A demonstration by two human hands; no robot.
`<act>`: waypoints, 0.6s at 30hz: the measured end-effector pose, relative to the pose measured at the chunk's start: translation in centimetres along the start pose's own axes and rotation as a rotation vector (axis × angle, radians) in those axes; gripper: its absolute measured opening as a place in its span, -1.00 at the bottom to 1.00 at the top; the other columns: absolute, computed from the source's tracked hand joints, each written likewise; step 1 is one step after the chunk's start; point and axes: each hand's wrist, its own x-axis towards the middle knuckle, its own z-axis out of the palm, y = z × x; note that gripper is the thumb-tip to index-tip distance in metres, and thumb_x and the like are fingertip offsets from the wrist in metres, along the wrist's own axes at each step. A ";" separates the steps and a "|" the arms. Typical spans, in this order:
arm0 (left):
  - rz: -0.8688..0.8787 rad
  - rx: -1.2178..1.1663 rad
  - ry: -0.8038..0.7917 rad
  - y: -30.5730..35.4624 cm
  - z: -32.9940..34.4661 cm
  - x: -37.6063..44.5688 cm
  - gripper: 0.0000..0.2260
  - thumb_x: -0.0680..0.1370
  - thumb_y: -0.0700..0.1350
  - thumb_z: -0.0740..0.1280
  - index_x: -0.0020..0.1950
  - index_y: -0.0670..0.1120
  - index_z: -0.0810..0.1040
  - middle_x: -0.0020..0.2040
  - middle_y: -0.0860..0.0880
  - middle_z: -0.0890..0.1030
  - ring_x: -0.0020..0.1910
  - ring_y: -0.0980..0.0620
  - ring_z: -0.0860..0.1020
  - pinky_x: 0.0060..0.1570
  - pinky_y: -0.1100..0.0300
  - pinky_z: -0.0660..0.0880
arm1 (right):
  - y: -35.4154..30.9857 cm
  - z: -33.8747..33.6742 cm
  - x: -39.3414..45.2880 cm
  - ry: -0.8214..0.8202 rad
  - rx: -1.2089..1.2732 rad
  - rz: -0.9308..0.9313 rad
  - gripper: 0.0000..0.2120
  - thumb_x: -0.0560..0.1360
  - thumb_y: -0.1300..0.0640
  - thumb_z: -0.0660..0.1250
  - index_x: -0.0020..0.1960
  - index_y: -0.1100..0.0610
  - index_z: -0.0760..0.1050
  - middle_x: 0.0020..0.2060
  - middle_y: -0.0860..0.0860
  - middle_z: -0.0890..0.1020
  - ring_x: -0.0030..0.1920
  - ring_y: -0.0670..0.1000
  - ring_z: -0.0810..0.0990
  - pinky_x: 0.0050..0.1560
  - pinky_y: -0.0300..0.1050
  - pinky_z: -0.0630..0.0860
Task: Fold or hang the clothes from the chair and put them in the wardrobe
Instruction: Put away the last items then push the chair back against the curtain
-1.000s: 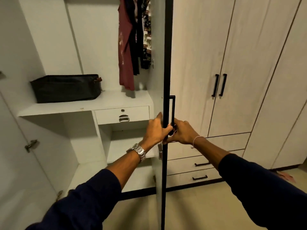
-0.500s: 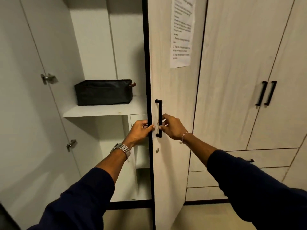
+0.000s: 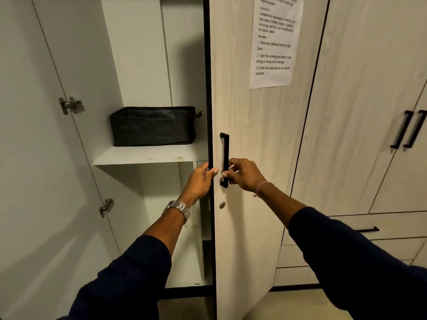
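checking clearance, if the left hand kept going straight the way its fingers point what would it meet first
The left hand already has its fingertips at the door edge, so it would likely press against that edge first; depth is hard to judge.

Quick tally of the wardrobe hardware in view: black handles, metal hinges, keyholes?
Black handles: 4, held one, pair at right, drawer pull
Metal hinges: 2
Keyholes: 1
Total: 7
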 end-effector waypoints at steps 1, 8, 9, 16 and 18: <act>-0.008 -0.029 0.005 -0.5 -0.2 0.5 -0.72 0.66 0.07 0.25 0.24 -0.08 0.53 0.14 -0.08 0.63 0.15 0.00 0.59 0.15 0.06 0.54 | 0.0 0.3 0.5 -0.004 -0.001 0.003 -0.85 0.51 0.16 0.48 -0.02 0.19 0.56 -0.13 0.14 0.67 -0.13 0.11 0.72 -0.14 -0.15 0.68; -0.046 -0.126 0.037 -4.0 -2.3 4.5 -0.70 0.60 0.10 0.33 -0.04 -0.15 0.56 -0.11 -0.19 0.63 -0.10 -0.11 0.59 0.07 -0.15 0.58 | 0.1 2.9 4.8 -0.027 -0.091 -0.010 -0.81 0.43 0.13 0.55 -0.09 0.18 0.58 -0.24 0.06 0.65 -0.21 0.06 0.67 -0.19 -0.24 0.58; -0.058 -0.142 0.049 -4.4 -2.4 5.0 -0.68 0.60 0.10 0.34 -0.03 -0.17 0.56 -0.12 -0.20 0.62 -0.11 -0.16 0.59 0.07 -0.14 0.57 | 0.2 3.3 5.4 -0.032 -0.095 -0.007 -0.80 0.43 0.13 0.56 -0.08 0.20 0.60 -0.25 0.05 0.65 -0.21 0.05 0.67 -0.18 -0.22 0.58; -0.074 -0.252 0.160 -6.7 -3.4 9.0 -0.70 0.60 -0.02 0.38 0.27 -0.14 0.62 0.07 -0.07 0.69 0.09 0.02 0.65 0.23 0.00 0.57 | 0.4 5.8 10.4 -0.050 -0.065 -0.011 -0.82 0.41 0.14 0.58 -0.15 0.15 0.59 -0.28 0.07 0.69 -0.22 0.06 0.70 -0.08 -0.06 0.64; -0.081 -0.262 0.163 -7.7 -3.8 10.4 -0.61 0.59 -0.03 0.40 0.37 -0.18 0.56 0.15 -0.10 0.68 0.14 0.05 0.65 0.25 0.04 0.56 | 0.5 6.2 11.7 -0.060 -0.056 -0.014 -0.80 0.40 0.15 0.59 -0.21 0.10 0.55 -0.28 0.09 0.70 -0.21 0.06 0.71 -0.06 0.01 0.67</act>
